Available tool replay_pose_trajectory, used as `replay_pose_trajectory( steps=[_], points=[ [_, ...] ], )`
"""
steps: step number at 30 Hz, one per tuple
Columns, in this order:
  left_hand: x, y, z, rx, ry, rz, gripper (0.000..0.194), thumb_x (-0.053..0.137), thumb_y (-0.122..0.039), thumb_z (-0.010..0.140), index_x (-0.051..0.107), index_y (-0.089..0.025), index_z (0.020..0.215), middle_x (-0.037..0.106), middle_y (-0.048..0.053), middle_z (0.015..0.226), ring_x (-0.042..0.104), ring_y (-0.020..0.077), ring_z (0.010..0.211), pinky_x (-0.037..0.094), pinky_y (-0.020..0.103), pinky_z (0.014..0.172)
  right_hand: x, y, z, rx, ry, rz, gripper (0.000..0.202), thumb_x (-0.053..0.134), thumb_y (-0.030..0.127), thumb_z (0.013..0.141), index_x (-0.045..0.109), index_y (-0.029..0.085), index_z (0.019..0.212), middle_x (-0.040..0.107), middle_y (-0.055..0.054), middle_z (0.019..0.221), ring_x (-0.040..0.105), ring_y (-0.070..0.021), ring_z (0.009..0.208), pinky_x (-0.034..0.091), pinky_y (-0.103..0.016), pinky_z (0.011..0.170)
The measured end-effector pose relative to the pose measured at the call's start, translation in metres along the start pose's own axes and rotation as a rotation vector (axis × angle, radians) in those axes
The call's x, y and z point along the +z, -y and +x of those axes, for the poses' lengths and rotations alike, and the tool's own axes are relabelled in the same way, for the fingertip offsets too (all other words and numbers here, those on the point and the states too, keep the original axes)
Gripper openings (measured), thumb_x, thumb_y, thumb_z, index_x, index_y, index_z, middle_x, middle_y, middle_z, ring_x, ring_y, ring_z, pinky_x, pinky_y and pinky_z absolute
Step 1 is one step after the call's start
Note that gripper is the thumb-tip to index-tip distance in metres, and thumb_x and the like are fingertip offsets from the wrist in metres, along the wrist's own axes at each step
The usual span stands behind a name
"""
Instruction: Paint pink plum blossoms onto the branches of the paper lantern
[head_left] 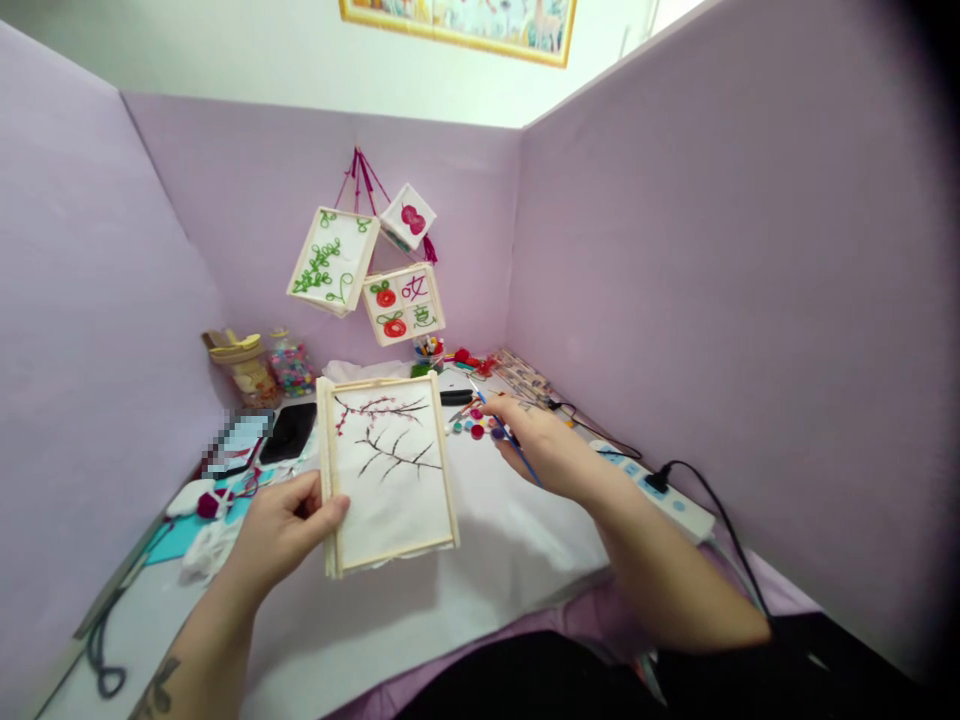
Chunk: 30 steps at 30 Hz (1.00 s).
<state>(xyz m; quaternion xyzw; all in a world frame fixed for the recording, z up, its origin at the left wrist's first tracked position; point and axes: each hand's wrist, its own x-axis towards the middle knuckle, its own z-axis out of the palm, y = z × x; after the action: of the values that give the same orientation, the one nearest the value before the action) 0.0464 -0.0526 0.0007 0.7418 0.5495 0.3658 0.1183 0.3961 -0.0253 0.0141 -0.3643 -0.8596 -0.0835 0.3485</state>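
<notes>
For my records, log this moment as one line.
left hand: grips rectangular wood-framed white panel with painted branches; right hand: holds slim blue paintbrush; panel: lower part unpainted

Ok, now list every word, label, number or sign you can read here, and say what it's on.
"意": in green, lower right of the hanging four-square panel.
Magenta character above it: too unclear to quote surely.
Screen at left: pixelated, unreadable.
Tan container: any print is too small to read.
Framed painting in the left hand: no writing visible.
</notes>
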Motion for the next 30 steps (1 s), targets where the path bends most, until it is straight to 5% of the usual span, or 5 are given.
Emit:
replay_pose_trajectory(
  steps=[9,19,25,30],
  points=[
    [-0.004,-0.019,0.004,-0.031,0.041,0.018,0.042,0.052,-0.053,0.072,0.032,-0.024,0.049,0.033,-0.006,0.045,0.034,0.0103,0.043,0.027,0.022,0.043,-0.012,0.011,-0.008,-0.259,-0.320,-0.047,0.053,0.057,0.005,0.091,0.048,0.022,0.140,0.070,-0.013,0.119,0.068,-0.0247,0.112,0.059,-0.041,0.096],
    [-0.003,-0.016,0.002,-0.044,0.048,0.039,0.041,0.051,-0.053,0.072,0.032,-0.024,0.049,0.034,-0.006,0.046,0.035,0.0110,0.044,0.028,0.024,0.044,-0.026,0.021,-0.014,-0.277,-0.316,-0.015,0.055,0.058,0.006,0.091,0.047,0.024,0.141,0.071,-0.010,0.121,0.068,-0.0228,0.114,0.057,-0.041,0.099],
    [-0.002,-0.015,0.002,-0.028,0.035,0.029,0.041,0.051,-0.052,0.074,0.032,-0.024,0.050,0.034,-0.006,0.046,0.034,0.0105,0.044,0.027,0.024,0.044,0.025,-0.032,-0.002,0.102,-0.016,0.032,0.038,0.054,0.012,0.091,0.055,0.018,0.128,0.074,-0.012,0.107,0.071,-0.0219,0.093,0.057,-0.034,0.081],
    [-0.001,-0.012,0.000,-0.031,0.023,0.010,0.041,0.053,-0.051,0.074,0.031,-0.024,0.051,0.033,-0.007,0.046,0.034,0.0100,0.044,0.027,0.023,0.044,0.086,-0.074,-0.013,0.189,0.335,0.220,0.045,0.057,0.010,0.084,0.059,0.020,0.128,0.073,-0.011,0.109,0.069,-0.0211,0.091,0.052,-0.033,0.082]
  ],
)
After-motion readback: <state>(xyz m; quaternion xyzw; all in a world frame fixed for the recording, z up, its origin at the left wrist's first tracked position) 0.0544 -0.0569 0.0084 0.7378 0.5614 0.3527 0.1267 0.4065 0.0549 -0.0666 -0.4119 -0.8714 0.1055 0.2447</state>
